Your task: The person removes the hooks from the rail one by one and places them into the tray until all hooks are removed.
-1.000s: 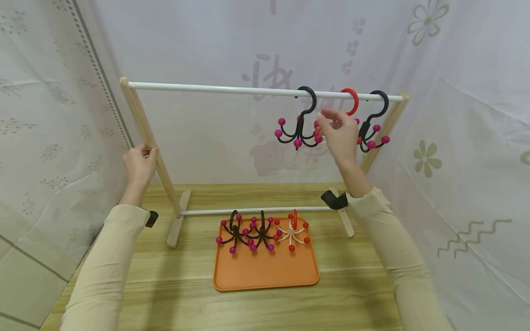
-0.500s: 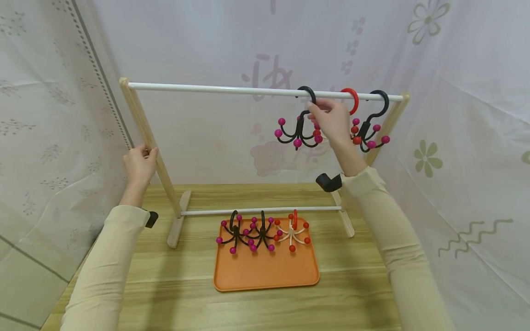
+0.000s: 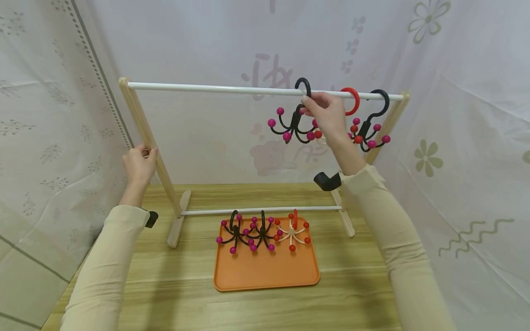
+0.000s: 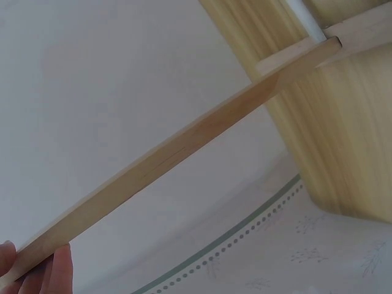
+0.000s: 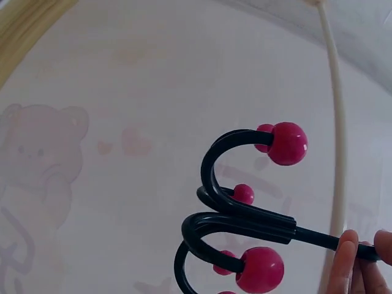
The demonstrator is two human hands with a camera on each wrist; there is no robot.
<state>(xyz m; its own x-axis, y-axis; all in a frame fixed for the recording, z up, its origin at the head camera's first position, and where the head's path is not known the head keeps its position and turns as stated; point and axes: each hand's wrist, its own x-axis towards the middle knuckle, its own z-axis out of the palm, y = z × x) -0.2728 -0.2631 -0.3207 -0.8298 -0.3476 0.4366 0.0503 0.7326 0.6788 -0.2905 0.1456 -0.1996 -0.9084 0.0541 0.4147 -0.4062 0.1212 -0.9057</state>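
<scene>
My right hand (image 3: 329, 115) pinches the neck of a black multi-hook hanger (image 3: 296, 122) with pink ball tips, just below its curved top at the white rail (image 3: 215, 89). In the right wrist view the same black hanger (image 5: 263, 226) shows its curled arms, with fingertips (image 5: 343, 263) on its stem. My left hand (image 3: 141, 165) grips the left wooden upright (image 3: 145, 124) of the rack; fingers wrap that upright in the left wrist view too. To the right, a red-topped hanger (image 3: 352, 97) and another black hanger (image 3: 365, 128) hang on the rail, the red one partly behind my hand.
An orange tray (image 3: 265, 276) lies on the wooden table (image 3: 198, 303), holding two black hangers (image 3: 262, 232) and a cream one (image 3: 291, 233) with red balls. Behind it runs the lower white bar (image 3: 207, 212). Patterned curtains (image 3: 207, 37) surround the rack.
My right hand has come leftward to the left-hand black hanger and taken hold of its neck. That hanger has risen and tilted slightly, its hook lifting above the rail. My left hand has stayed put.
</scene>
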